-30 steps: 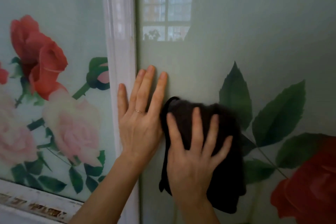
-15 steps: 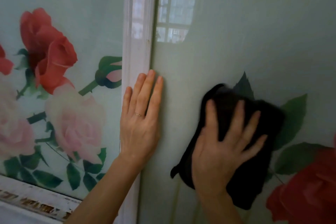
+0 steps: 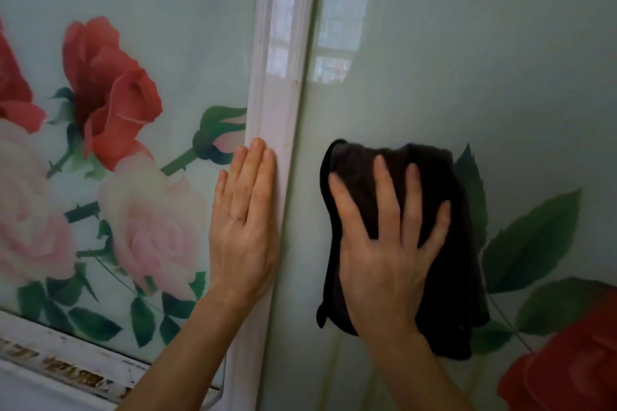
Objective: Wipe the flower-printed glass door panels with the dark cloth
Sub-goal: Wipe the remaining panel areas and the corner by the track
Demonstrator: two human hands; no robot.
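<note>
Two pale green glass door panels printed with roses fill the view. The left panel (image 3: pixel 150 3) shows red and pink roses. The right panel (image 3: pixel 467 60) shows green leaves and a red rose at the lower right. My right hand (image 3: pixel 384 264) presses the dark cloth (image 3: pixel 450 277) flat against the right panel with its fingers spread, just right of the white frame post (image 3: pixel 283 77). My left hand (image 3: pixel 243 230) lies flat and empty on the left panel's edge, fingertips touching the post.
A worn white bottom rail (image 3: pixel 66 367) with peeling marks runs under the left panel. A window is reflected in the right panel near the top of the post.
The cloth and my right hand swept right across the right panel, then came back left toward the post. My left hand shifted left, from the right panel's edge onto the left panel's edge.
</note>
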